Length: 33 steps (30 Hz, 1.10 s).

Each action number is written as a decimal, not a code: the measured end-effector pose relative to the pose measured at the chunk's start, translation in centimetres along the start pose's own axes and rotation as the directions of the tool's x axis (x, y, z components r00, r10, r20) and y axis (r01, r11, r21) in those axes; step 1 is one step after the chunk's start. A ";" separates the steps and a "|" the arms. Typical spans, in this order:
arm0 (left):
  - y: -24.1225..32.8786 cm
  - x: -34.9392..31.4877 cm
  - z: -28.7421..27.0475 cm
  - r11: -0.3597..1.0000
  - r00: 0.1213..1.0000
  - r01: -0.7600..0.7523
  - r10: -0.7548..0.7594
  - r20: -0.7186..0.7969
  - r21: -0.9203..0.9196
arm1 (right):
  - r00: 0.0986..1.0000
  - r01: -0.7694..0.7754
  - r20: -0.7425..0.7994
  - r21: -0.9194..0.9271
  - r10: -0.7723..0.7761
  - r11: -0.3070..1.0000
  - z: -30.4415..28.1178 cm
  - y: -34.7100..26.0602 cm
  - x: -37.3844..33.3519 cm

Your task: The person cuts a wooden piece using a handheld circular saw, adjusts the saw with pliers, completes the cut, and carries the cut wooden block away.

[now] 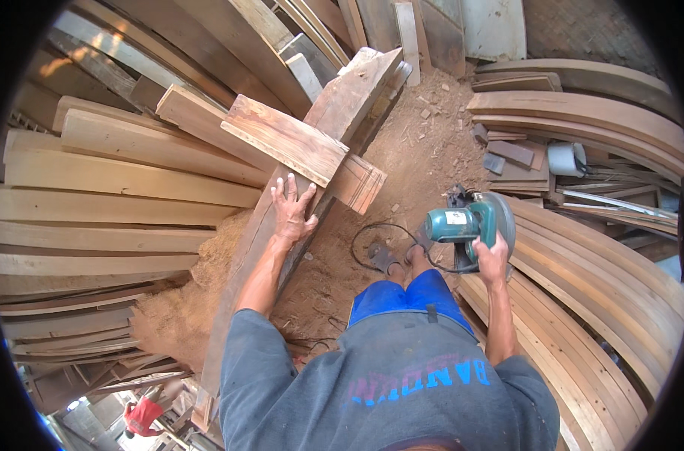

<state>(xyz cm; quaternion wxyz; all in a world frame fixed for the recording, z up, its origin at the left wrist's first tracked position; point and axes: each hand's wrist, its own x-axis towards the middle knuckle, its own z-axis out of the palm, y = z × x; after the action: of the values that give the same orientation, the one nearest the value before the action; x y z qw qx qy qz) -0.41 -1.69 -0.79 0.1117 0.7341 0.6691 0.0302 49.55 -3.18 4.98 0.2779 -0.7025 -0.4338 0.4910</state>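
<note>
My right hand (pixel 491 257) grips the rear handle of a green circular saw (pixel 460 223), held out to the right above the floor and stacked planks. Its blade cannot be made out. My left hand (pixel 291 212) lies on a long thick wooden beam (pixel 246 267), fingers spread, the tips near the edge of a short thick board (pixel 285 139). That board rests crosswise on the beam. Beneath its right end another wooden piece (pixel 360 184) juts out past the beam, with dark lines across its end.
Long planks fan out on the left (pixel 131 180) and lie stacked at the right (pixel 582 293). Sawdust (pixel 413 161) covers the floor. A black cord (pixel 357 239) loops by my feet. A grey-white container (pixel 566 159) sits among offcuts. A person in red (pixel 143 416) is at the lower left.
</note>
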 end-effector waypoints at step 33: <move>0.5 0.1 -0.8 0.978 0.984 0.175 -0.173 0.029 -0.115 | 0.701 0.393 0.643 0.011 -0.308 0.919 10.6 -22.9 6.8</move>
<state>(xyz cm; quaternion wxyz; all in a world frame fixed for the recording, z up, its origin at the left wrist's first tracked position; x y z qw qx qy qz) -0.06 -1.57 0.05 0.1629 0.6651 0.7268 0.0526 32.99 13.19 16.75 0.1586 -0.4163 -0.6576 0.6075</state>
